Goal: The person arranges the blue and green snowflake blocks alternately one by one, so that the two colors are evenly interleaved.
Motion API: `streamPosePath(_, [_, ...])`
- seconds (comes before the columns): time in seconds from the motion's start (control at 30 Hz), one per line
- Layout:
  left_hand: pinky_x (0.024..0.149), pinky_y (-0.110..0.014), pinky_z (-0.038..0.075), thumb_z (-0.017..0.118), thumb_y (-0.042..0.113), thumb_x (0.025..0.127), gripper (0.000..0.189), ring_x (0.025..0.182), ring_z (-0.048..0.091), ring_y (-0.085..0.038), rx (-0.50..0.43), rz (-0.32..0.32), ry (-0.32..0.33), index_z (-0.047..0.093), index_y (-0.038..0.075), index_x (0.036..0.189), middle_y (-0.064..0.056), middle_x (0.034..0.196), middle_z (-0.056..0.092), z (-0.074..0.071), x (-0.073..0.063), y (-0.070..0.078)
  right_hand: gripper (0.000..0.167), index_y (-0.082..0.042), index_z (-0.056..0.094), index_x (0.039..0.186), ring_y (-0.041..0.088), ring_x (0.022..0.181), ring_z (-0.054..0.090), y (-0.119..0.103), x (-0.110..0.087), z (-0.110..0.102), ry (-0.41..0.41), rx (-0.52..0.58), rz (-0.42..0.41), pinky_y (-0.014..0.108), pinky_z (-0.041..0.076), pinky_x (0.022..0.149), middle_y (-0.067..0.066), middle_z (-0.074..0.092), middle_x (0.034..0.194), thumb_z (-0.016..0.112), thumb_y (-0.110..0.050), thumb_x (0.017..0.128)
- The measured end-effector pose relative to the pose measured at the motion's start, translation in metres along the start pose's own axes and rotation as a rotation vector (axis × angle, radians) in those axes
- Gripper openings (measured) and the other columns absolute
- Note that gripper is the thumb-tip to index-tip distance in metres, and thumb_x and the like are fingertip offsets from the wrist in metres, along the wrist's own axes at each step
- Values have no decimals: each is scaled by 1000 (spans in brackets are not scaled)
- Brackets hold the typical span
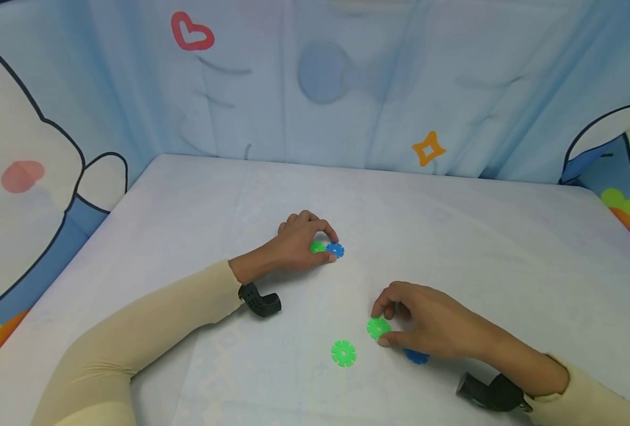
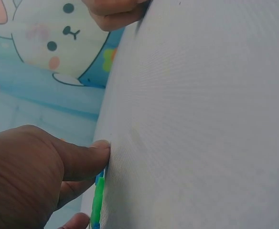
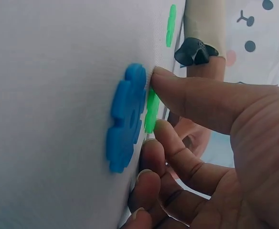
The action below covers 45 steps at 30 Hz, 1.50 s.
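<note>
My left hand (image 1: 300,244) has its thumb and index finger at opposite edges of a blue notched plastic disc (image 1: 334,250), pinching it on the table. A green notched disc (image 1: 318,247) lies against it, partly inside the curve of that hand. In the left wrist view the green disc (image 2: 97,200) appears edge-on, with bits of blue at its ends. My right hand (image 1: 427,319) pinches another green disc (image 1: 379,328) by its rim, flat on the table. Beneath the right hand is a blue disc (image 3: 126,119), half hidden in the head view. One more green disc (image 1: 344,353) lies left of it.
A white cloth covers the table (image 1: 240,201). Behind it hangs a blue printed curtain (image 1: 272,89). Black wrist devices (image 1: 260,300) are strapped on both forearms, close to the tabletop.
</note>
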State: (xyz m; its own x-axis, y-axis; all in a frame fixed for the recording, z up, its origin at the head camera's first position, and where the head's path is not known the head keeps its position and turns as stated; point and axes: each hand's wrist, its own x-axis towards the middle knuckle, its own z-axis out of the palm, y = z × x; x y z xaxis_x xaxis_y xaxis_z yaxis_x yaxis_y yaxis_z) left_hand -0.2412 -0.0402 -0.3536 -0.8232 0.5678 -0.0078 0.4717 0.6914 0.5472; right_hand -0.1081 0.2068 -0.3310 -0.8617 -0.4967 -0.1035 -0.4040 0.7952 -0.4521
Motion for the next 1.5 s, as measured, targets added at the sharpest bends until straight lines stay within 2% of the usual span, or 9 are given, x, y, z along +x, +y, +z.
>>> streamPosePath(0.27, [111,-55,27,70,37,90,28,133,36,-33,1,-2,-4,65,28,116,-12,139,45,0,-1,0,31,-32,54,98,3,81,52,0,2,0,-54,73,-42,21,45,73,-16,56,87,80,-35,82])
streamPosePath(0.47, [110,-55,28,70,37,91,28,134,36,-34,4,5,-5,65,28,117,-12,140,44,0,-1,0,34,-33,57,109,4,81,53,5,3,-2,-116,137,-68,21,46,72,-13,57,91,78,-39,84])
streamPosePath(0.67, [111,-55,27,70,36,91,28,133,36,-34,-1,10,-4,65,27,116,-13,140,44,1,0,1,31,-33,63,109,6,76,52,11,3,-5,-155,200,-55,21,46,67,-9,58,88,78,-39,83])
streamPosePath(0.97, [109,-54,28,70,36,91,27,132,37,-32,2,9,-2,66,27,116,-12,138,45,2,-1,1,30,-32,66,105,5,73,53,13,5,-6,-116,191,-65,21,46,63,-12,59,81,78,-47,81])
streamPosePath(1.1, [109,-54,28,70,37,91,27,132,37,-33,8,-7,6,65,27,116,-12,139,44,1,-1,1,29,-31,66,105,6,73,54,15,12,-12,-95,181,-78,21,47,63,-12,58,79,79,-42,82])
streamPosePath(1.33, [109,-53,28,70,37,90,28,131,37,-32,3,-8,8,66,27,116,-11,138,45,1,-1,0,28,-25,69,106,7,72,55,24,38,-25,-16,192,-131,22,47,63,-10,60,79,80,-36,83])
streamPosePath(1.5, [108,-53,29,71,37,90,28,129,38,-31,12,-14,13,66,27,116,-11,137,46,3,1,0,29,-21,72,107,11,73,57,34,66,-31,31,253,-91,24,48,63,-4,61,79,82,-30,81])
